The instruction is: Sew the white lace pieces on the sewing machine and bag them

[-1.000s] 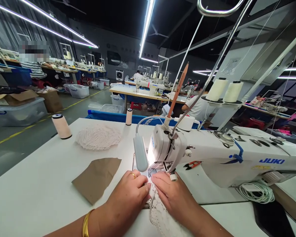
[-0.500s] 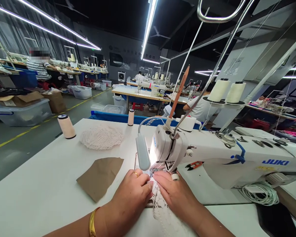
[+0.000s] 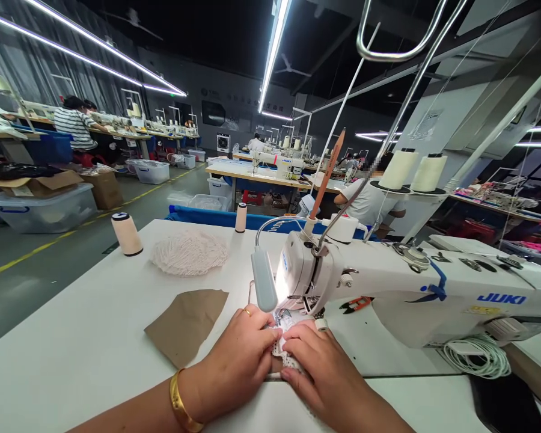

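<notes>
White lace (image 3: 288,359) lies under the needle area of a white sewing machine (image 3: 293,258), lit by a small grey lamp (image 3: 264,279). My left hand (image 3: 238,352), with a ring and a gold bangle, pinches the lace's left edge between thumb and fingers. On the right side of the lace, my right hand (image 3: 320,367) has bent fingers on the fabric and its thumb lower down, closed around a fold. Both hands are just in front of the presser foot, which is partly hidden. Much of the lace is covered by my right hand.
Left on the table are a brown paper piece (image 3: 187,325), a heap of white lace (image 3: 189,252) and two thread cones (image 3: 127,234). Red-handled thread snips (image 3: 356,305) lie under the machine arm. A coiled white cable (image 3: 475,356) is at right. Co-workers sit at other machines.
My right hand has shifted back and its fingers have bent, with the thumb now apart lower down. The lace that trailed toward me is gathered under it. My left hand stays nearly in place.
</notes>
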`<state>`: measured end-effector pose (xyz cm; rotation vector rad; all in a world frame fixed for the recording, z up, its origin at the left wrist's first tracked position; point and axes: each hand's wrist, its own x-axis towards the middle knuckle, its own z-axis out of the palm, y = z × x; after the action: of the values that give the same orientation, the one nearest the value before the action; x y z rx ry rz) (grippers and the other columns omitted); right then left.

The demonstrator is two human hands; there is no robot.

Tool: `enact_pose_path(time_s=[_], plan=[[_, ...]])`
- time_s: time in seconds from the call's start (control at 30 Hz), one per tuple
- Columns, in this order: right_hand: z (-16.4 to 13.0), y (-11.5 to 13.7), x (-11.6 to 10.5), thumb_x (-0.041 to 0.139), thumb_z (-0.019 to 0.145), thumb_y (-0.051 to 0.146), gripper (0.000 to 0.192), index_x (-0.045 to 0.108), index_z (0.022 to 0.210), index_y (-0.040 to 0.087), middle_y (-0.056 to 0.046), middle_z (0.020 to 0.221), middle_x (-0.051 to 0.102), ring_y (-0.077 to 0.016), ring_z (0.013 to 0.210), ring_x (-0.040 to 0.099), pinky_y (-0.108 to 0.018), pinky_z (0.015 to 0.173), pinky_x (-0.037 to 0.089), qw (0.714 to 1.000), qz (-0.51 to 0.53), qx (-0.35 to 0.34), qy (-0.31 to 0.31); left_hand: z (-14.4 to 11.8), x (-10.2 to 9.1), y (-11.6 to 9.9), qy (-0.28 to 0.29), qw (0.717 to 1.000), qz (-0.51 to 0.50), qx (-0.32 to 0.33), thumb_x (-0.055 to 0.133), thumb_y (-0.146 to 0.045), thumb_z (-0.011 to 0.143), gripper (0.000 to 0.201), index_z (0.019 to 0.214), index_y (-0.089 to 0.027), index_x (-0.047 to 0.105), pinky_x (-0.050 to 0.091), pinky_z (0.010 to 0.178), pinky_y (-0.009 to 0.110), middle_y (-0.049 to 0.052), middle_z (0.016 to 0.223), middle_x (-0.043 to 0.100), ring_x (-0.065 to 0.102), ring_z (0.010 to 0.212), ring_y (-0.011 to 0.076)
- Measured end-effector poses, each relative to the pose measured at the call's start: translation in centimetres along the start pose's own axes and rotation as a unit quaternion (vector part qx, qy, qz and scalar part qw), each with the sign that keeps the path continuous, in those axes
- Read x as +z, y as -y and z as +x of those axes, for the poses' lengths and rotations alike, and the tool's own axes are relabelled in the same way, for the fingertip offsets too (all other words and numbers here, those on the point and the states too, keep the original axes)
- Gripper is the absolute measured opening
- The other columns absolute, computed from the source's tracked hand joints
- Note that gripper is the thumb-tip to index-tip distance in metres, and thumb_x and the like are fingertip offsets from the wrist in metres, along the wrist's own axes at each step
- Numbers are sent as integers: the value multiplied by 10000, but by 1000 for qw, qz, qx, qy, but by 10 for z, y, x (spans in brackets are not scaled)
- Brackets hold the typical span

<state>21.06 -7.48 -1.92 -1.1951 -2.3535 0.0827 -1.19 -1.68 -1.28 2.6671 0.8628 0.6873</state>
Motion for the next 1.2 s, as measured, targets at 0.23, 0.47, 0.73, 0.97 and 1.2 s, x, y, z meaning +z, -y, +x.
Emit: enact_pose_path(time_s=[0.23,0.47,0.73,0.97,1.2], plan=[[8,-12,12,440,1087,170,202,617,1106,266,-17,961,760,-237,832,677,-359,757,528,991,24,48,-126,9,-5,3,6,999,-29,-33,564,-60,821,203,904,-200,685,470,752,364,51,980,677,604,875,235],[14,-6,13,438,1093,242,222,654,1046,254,-31,936,775,-248,860,723,-339,722,538,980,47,96,-168,19,-2,5,-13,996,-67,-64,614,-86,862,142,868,-199,699,466,710,313,25,885,681,614,822,210],[12,-5,4,431,1070,157,230,619,966,238,-14,842,692,-216,759,625,-338,679,458,997,19,16,-69,11,2,9,-55,997,-26,42,542,-132,1000,236,807,-199,661,392,688,335,26,865,671,575,778,192],[1,3,-5,524,1034,132,172,649,974,235,-21,943,692,-219,836,601,-387,800,426,999,-33,-27,4,-9,3,1,-71,990,54,113,521,-68,1013,274,786,-192,611,398,738,374,4,846,702,549,789,193],[5,-2,-2,507,1012,89,221,670,1022,237,-23,968,710,-221,814,593,-394,782,408,999,-31,-12,-9,-3,7,7,-64,989,68,112,540,-64,985,226,853,-198,665,398,721,385,28,857,706,586,793,217]])
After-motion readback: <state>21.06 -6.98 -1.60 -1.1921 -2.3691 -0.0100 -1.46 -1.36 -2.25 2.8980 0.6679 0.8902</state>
